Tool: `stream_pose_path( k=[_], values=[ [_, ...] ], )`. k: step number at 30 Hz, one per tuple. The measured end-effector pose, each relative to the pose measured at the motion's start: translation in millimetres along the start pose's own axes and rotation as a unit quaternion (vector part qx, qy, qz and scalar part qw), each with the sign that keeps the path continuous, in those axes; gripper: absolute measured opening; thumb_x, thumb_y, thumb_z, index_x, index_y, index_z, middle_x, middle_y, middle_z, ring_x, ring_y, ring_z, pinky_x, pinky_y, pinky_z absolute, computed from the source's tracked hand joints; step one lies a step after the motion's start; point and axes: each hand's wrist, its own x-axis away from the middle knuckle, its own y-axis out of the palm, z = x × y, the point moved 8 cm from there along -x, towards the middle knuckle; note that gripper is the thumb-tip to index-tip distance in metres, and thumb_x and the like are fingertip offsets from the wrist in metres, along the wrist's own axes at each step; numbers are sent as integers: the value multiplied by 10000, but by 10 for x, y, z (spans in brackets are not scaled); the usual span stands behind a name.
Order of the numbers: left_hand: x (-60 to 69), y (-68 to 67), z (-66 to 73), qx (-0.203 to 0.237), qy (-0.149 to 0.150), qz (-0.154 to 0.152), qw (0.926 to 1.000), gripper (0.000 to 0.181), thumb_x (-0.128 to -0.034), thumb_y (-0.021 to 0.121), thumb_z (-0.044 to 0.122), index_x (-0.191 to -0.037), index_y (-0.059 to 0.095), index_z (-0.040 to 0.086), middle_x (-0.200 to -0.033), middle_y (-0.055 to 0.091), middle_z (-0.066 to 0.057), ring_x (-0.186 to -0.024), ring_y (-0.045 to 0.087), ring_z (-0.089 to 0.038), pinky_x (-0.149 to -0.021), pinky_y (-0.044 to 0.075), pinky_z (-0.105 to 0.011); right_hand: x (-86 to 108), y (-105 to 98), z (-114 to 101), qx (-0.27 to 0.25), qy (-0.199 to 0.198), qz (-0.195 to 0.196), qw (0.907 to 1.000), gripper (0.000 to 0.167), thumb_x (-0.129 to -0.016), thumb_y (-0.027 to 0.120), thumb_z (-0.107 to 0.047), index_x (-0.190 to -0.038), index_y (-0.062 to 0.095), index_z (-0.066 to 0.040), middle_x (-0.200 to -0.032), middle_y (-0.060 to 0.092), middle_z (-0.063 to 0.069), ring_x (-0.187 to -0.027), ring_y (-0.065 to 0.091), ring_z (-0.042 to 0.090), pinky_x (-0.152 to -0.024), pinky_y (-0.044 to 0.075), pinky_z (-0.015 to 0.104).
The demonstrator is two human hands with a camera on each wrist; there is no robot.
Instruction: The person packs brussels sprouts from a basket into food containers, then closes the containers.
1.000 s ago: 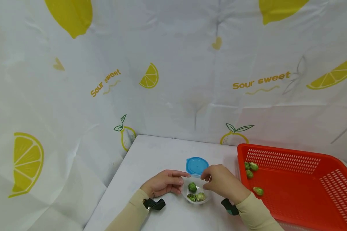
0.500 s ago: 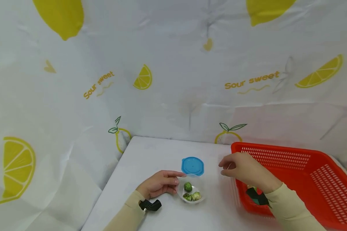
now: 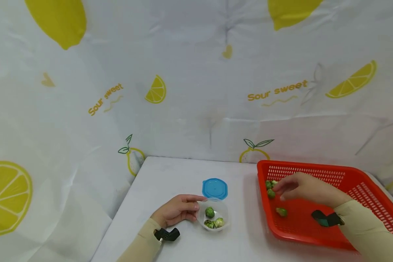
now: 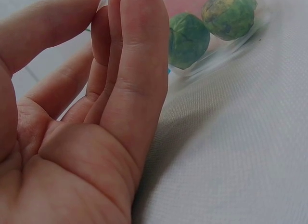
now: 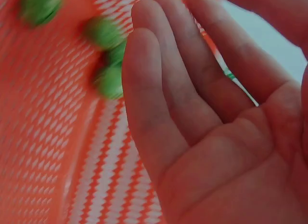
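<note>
My left hand [image 3: 178, 210] holds the left side of a small clear plastic bowl [image 3: 227, 218]; its forefinger lies along the rim. In the left wrist view, the left hand [image 4: 96, 108] has thumb and fingers close together at the bowl's edge. Inside the bowl sit three Brussels sprouts [image 3: 209, 212]. Over the red basket [image 3: 317, 218] hangs my right hand [image 3: 306, 189], with nothing in it and its fingers pointing at several Brussels sprouts [image 3: 271, 193] by the basket's left wall. Relaxed, slightly bent fingers show on the right hand [image 5: 207, 108] in the right wrist view.
A blue lid [image 3: 215, 188] lies on the white table [image 3: 170, 174] just behind the bowl. One Brussels sprout [image 3: 281, 211] rests apart from the others, nearer the basket's front. A lemon-printed white sheet [image 3: 183, 127] stands behind and to the left.
My right hand has left the bowl and moved right, over the red basket. The left hand stays at the bowl. The head view has shifted slightly to the right.
</note>
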Motion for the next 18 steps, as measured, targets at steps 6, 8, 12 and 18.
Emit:
stream_pose_path(
  k=[6,8,12,18],
  values=[
    [3,-5,-8,76,6,-66,9999,462,-1075,632,74,-1536,601,59,-932,711,15,-817,695,-78,-812,651,-248,-31,-33,381,-381,415,-457,9974,382,-959,798,-127,-1317,733,-8,-1235,779,130,-1097,726,258,-966,640,488],
    [6,-4,-8,96,4,-82,9999,463,-1076,633,77,-1537,600,61,-930,714,17,-816,698,-76,-813,650,-246,-42,-27,476,-396,530,-528,9964,372,-961,789,-112,-1315,735,-11,-1243,777,129,-1104,723,255,-979,633,501],
    [11,7,9,88,30,-107,9999,467,-1070,648,91,-1534,605,68,-928,714,23,-814,697,-69,-814,650,-244,-73,16,605,-393,652,-638,9951,341,-970,768,-94,-1297,738,-1,-1238,778,143,-1095,720,245,-972,634,469],
    [11,12,13,97,17,-117,9999,471,-1064,662,104,-1532,610,73,-931,720,26,-815,699,-68,-817,651,-243,-133,79,701,-386,672,-748,9942,285,-965,762,-72,-1239,754,4,-1175,789,125,-1053,713,235,-922,632,372]
  ],
)
